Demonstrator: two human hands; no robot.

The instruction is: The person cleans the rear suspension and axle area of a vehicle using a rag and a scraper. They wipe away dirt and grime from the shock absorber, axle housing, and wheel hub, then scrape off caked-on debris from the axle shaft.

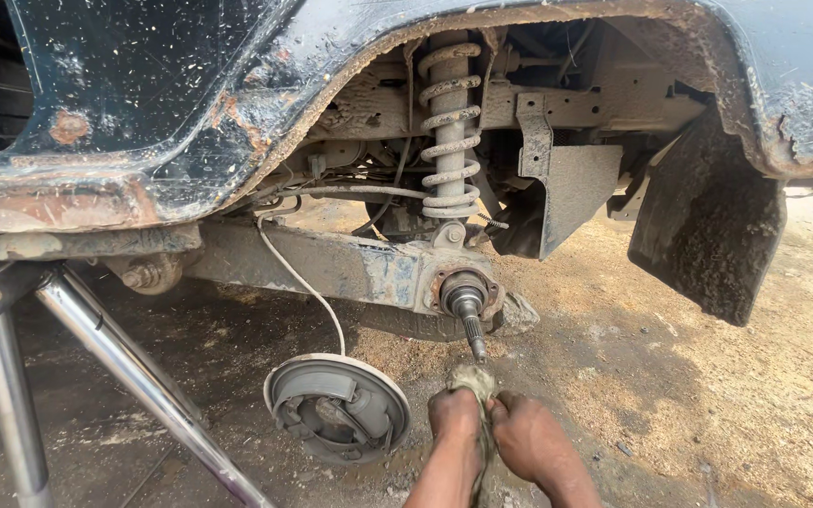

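Observation:
A bare axle spindle [469,315] sticks out of a rusty trailing arm [331,265] inside an open wheel arch. Just below the spindle's tip, my left hand [454,416] and my right hand [525,439] are pressed together, both closed on a dirty rag [473,380]. The rag's top bunches up right under the spindle end; whether it touches the tip is unclear. A round brake backing plate [339,407] with its shoes lies flat on the ground to the left of my hands, tied to the car by a white cable [305,284].
A coil spring [450,127] stands above the spindle. A dark mud flap [708,226] hangs at the right. Chrome stand legs [134,372] slant across the lower left under the rusted dark body sill [68,202]. Sandy dirt ground [689,376] spreads to the right.

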